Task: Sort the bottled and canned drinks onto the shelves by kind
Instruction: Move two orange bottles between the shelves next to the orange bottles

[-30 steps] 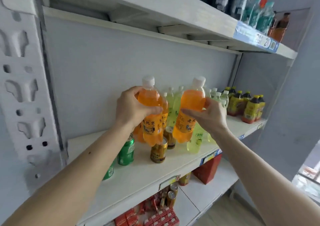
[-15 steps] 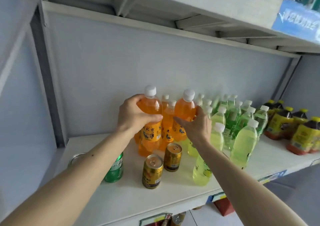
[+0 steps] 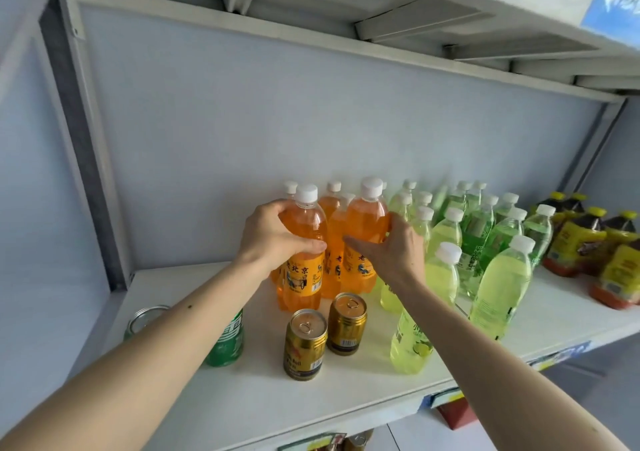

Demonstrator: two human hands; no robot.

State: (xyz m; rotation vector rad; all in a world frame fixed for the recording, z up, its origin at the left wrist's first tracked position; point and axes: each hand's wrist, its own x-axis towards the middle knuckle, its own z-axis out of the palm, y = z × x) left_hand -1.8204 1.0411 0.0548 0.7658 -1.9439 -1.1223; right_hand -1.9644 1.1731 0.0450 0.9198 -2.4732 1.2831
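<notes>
- Left hand (image 3: 273,239) wrapped around front orange bottle (image 3: 303,243) at shoulder; right hand (image 3: 391,248) clasping second orange bottle (image 3: 365,229).
- Both bottles upright on shelf (image 3: 242,381), among orange group, beside lime bottles (image 3: 446,263).
- Full, probably heavy; smooth plastic, slippery; best gripped mid-body.
- Label: "北京". Gold can (image 3: 304,345): "Bull".

Two bare forearms showing no sleeves, left hand (image 3: 273,239) and right hand (image 3: 394,253) wearing no gloves, rings or watch.
</notes>
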